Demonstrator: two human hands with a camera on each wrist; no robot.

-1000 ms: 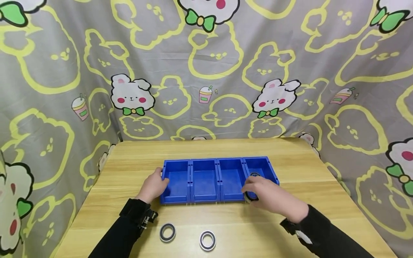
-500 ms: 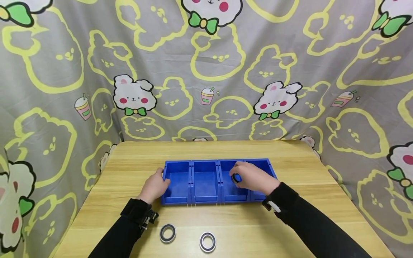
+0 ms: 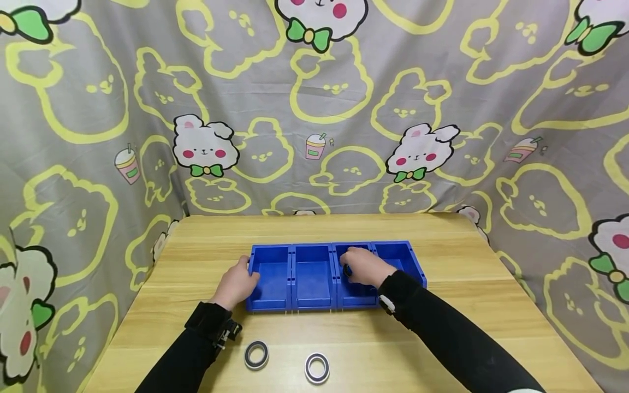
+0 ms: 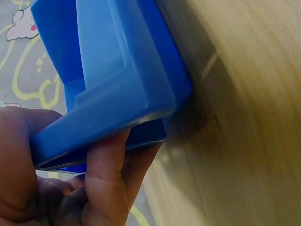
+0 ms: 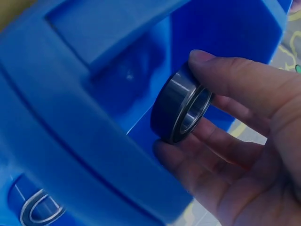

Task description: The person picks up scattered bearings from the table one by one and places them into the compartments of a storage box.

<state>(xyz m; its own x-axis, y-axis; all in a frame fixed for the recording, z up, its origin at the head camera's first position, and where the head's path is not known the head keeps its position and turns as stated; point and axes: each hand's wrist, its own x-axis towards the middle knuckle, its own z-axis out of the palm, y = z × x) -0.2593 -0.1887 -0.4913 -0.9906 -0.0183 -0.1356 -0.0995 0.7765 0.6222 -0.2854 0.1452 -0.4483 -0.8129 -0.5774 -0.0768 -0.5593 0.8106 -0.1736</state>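
My right hand (image 3: 366, 266) pinches a ball bearing (image 5: 169, 110), a metal ring with a dark seal, between thumb and fingers. It holds the bearing tilted inside the third blue bin from the left, (image 3: 357, 302) in a joined row. Through the right wrist view, another bearing (image 5: 29, 209) shows in the neighbouring bin at lower left. My left hand (image 3: 235, 284) grips the outer wall of the leftmost bin (image 3: 267, 305), thumb over the rim and fingers curled beneath its edge in the left wrist view. The right hand and forearm partly cover the two right-hand bins in the head view.
Two loose bearings lie flat on the wooden table (image 3: 442, 349) in front of the bins: one bearing (image 3: 265, 355) near the left wrist, the other bearing (image 3: 326, 368) farther right. A patterned grey curtain (image 3: 275, 82) encloses the table's back and sides.
From over the rightmost bin, my right hand has carried the held bearing left and into the third bin. The left hand keeps its grip on the leftmost bin.
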